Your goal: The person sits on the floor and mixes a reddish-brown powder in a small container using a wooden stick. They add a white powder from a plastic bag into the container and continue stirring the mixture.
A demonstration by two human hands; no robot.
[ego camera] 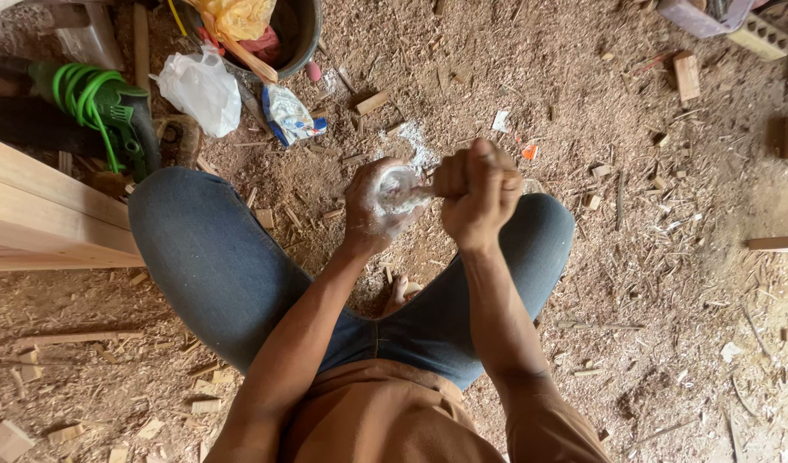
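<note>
Head view, looking down on a seated person in blue denim trousers (214,257) and a brown shirt (385,420), knees spread over a floor of wood shavings and sawdust (634,283); the left hand (378,210) is cupped, palm turned up and coated with a white pasty substance (398,190), and lies between the knees, above the floor; the right hand (477,193) is clenched in a fist around a thin tool, most of which is hidden inside the fist, so its kind cannot be told; the visible tip of that tool reaches into the white substance in the left palm, so that the two hands sit just beside one another; a patch of spilled white powder (414,137) lies on the floor beyond the hands; near it, a small blue-and-white plastic packet (288,116) and a crumpled white plastic bag (201,88); a dark round bucket (293,34) at the upper edge holds yellow and red cloth or plastic; at the left, a green power tool with a coiled green cable (98,103), beside pale planed timber boards (42,214); small offcut wooden blocks (687,75) are scattered over the shavings at the right.
</note>
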